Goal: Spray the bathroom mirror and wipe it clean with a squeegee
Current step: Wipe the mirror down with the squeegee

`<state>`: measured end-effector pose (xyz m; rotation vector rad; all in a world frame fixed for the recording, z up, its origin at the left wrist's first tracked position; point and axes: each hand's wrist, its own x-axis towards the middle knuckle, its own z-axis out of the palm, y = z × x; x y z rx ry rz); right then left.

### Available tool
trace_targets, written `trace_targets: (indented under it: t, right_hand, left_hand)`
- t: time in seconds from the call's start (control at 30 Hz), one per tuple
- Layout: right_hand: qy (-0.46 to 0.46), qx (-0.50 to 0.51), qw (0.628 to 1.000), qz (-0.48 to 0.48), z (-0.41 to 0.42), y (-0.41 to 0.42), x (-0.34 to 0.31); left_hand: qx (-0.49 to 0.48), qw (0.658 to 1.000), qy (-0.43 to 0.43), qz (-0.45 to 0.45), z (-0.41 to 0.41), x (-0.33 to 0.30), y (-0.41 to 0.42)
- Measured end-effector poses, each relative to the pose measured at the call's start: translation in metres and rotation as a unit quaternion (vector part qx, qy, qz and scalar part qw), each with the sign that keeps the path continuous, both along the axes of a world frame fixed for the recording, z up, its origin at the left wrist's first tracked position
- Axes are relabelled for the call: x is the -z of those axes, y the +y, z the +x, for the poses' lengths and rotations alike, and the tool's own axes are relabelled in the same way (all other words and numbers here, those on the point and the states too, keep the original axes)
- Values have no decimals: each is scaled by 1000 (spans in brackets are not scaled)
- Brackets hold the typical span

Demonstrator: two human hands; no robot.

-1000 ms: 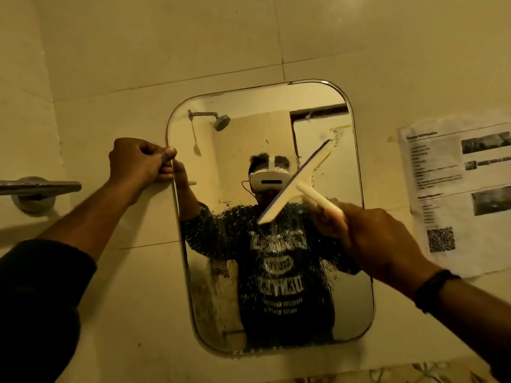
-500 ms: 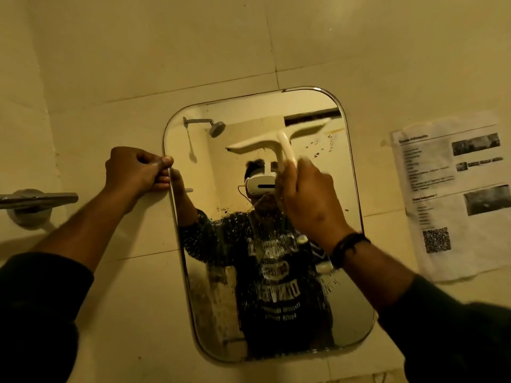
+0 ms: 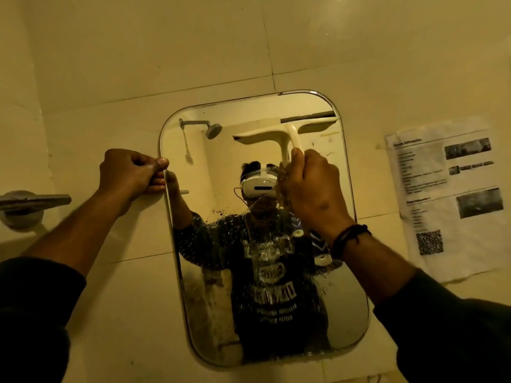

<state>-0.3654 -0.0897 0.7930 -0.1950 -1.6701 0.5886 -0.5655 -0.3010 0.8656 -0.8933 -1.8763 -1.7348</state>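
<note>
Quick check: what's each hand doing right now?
Left hand: grips the left edge of the mirror.
Right hand: holds the squeegee by its handle, blade across the upper right of the glass.

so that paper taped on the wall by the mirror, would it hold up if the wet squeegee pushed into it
Probably not well. The paper looks thin and floppy: it is wrinkled and its lower edge curls off the wall. The mirror is beaded with droplets, so the squeegee is likely wet and could soak or tear it.
</note>
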Motion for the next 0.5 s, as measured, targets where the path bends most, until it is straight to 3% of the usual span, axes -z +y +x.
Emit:
trace_targets:
  t: [0.23, 0.5]
  right_hand:
    - [-83, 14, 996, -5, 19, 0, 103]
    - [-146, 100, 973, 146, 44, -7, -1]
  left_hand:
    - [-7, 1000, 13, -5, -3, 1, -1]
    - [13, 1000, -2, -6, 1, 1, -1]
